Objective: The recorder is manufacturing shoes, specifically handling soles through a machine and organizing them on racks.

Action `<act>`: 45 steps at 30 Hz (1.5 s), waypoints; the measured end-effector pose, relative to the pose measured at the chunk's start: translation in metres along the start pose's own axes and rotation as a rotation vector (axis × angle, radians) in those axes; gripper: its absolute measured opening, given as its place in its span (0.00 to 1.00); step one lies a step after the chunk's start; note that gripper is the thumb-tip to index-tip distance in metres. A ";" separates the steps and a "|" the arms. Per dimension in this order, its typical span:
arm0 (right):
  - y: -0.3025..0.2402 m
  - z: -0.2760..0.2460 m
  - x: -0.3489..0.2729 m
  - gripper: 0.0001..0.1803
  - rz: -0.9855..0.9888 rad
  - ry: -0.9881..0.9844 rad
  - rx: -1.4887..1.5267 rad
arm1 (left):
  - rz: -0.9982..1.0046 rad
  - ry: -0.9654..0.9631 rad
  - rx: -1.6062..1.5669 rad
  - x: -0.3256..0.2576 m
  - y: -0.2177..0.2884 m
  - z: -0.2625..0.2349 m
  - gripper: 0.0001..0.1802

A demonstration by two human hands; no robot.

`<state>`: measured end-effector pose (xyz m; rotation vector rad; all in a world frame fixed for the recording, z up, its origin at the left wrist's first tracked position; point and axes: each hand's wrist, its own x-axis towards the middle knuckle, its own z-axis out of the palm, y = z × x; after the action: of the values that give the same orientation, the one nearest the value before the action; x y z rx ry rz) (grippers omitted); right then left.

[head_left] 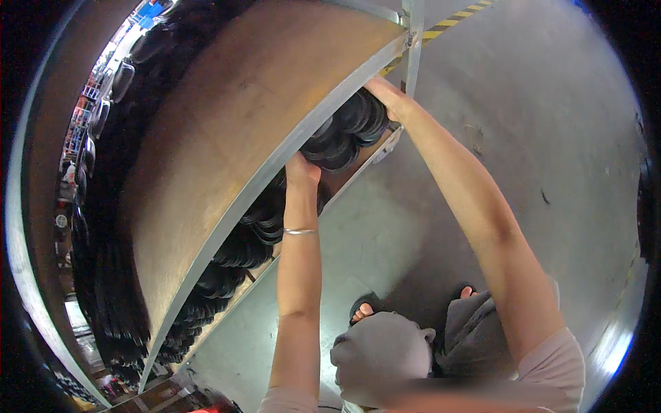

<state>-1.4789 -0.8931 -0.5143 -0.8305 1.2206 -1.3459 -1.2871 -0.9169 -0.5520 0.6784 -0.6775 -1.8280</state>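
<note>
Both my arms reach into the lower level of a shelf, where stacks of black, rounded pieces that look like shoe soles [354,120] lie in a row. My left hand [303,168] is at the near side of one bunch, with its thumb side against the dark pieces. At the far end of the same bunch is my right hand [387,95], close to the shelf's corner post. The fingers of both hands are hidden behind the upper board's edge and the pieces, so their grip does not show.
Above my hands runs the metal edge [275,162] of the upper wooden board [213,124]. More black stacks [241,244] continue toward the near left. A metal post [412,48] stands at the far corner. Yellow-and-black tape [458,18] marks the grey floor [551,138].
</note>
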 end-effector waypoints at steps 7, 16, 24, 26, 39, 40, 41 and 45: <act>0.026 -0.024 0.036 0.61 -0.170 0.132 -0.368 | -0.162 0.184 0.202 0.013 -0.007 0.019 0.18; 0.019 -0.022 0.027 0.43 -0.239 0.297 -0.994 | 0.761 0.045 1.592 -0.019 -0.010 0.049 0.44; 0.041 0.005 -0.013 0.37 -0.195 0.444 -0.837 | 1.115 -0.057 2.096 -0.006 -0.003 0.040 0.19; 0.042 -0.004 -0.015 0.36 -0.192 0.429 -0.812 | 1.112 0.025 2.143 -0.011 0.001 0.043 0.17; 0.040 -0.011 -0.002 0.37 -0.208 0.411 -0.828 | 0.577 -0.239 2.402 -0.039 0.011 0.084 0.23; 0.040 -0.012 -0.002 0.37 -0.205 0.419 -0.826 | 0.386 -0.196 2.375 -0.040 0.012 0.086 0.33; 0.036 -0.009 -0.002 0.38 -0.194 0.403 -0.822 | 0.392 -0.198 2.379 -0.039 0.017 0.078 0.33; 0.030 0.016 -0.021 0.41 -0.276 0.566 -0.799 | 0.576 -0.487 2.238 -0.040 0.033 0.042 0.45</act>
<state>-1.4526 -0.8728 -0.5364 -1.2437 2.2321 -1.3537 -1.2841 -0.8841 -0.4944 1.0512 -2.8203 0.0601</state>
